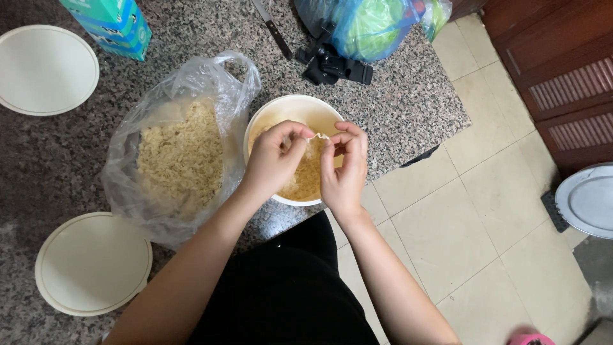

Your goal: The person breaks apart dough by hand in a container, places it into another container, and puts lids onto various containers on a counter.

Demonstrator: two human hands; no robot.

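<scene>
Speckled granite counter (pixel 396 108) is filling the left and centre of the frame, with pale floor tiles (pixel 485 211) running off to the right beside a dark wooden cabinet (pixel 562 70). Just above frame centre, a cream bowl (pixel 268 118) is sitting at the counter's near edge, holding a loose heap of pale yellowish shreds or sprouts, too fine to name surely. Both hands are hovering over this bowl: the left hand (pixel 274 160) and the right hand (pixel 345 169) are each pinching, fingertips closed, on one small pale sprout piece (pixel 319 136) stretched between them, its long axis running left to right across the frame. The piece is lying directly above the bowl's contents, equally near to both hands. Touching the bowl's left side, a clear plastic bag (pixel 185 83) is slumping open, holding a larger pile of the same pale material. Two empty cream plates or lids are lying at upper left (pixel 45 70) and lower left (pixel 92 262). A teal carton (pixel 115 25), a knife (pixel 271 25) and a blue bag of greens (pixel 367 25) are standing along the top edge.
</scene>
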